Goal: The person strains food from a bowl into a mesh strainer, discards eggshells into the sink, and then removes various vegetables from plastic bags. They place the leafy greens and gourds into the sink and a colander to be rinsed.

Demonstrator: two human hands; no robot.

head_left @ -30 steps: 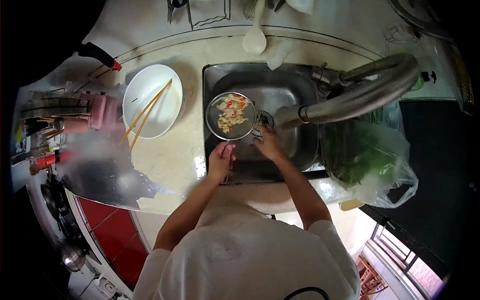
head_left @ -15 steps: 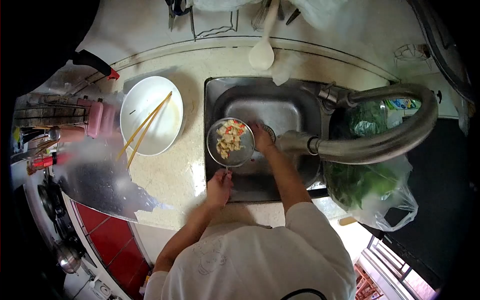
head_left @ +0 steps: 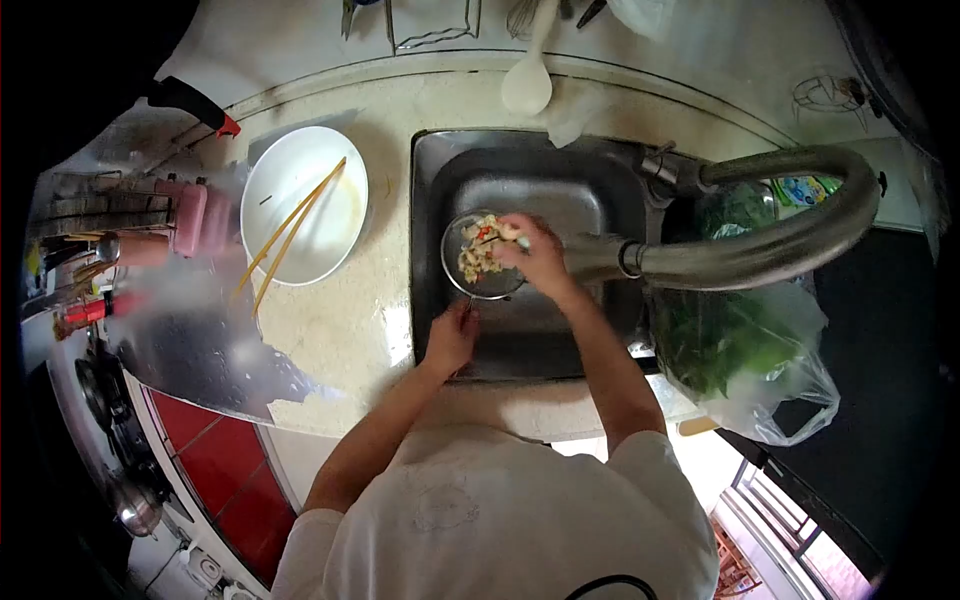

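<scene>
My left hand (head_left: 453,339) is closed round the handle of a round mesh strainer (head_left: 499,287), held level over the metal sink (head_left: 432,190). Pale chopped food with red bits (head_left: 474,262) lies in the mesh. Over the strainer's right side is my right hand (head_left: 540,258), its fingers bent together at the food. A small pale bit shows by those fingertips, but what they pinch is too small to name. My right hand covers the drain area from view.
Left of the sink stands a white bowl (head_left: 292,170) with chopsticks (head_left: 291,238) across its rim. A thick curved faucet (head_left: 745,268) reaches over the sink from the right, above a plastic bag of greens (head_left: 725,345). A pale ladle (head_left: 526,88) hangs at the back.
My right hand has risen from the sink bottom by the drain to the food in the strainer. The strainer, with my left hand on it, has shifted slightly right.
</scene>
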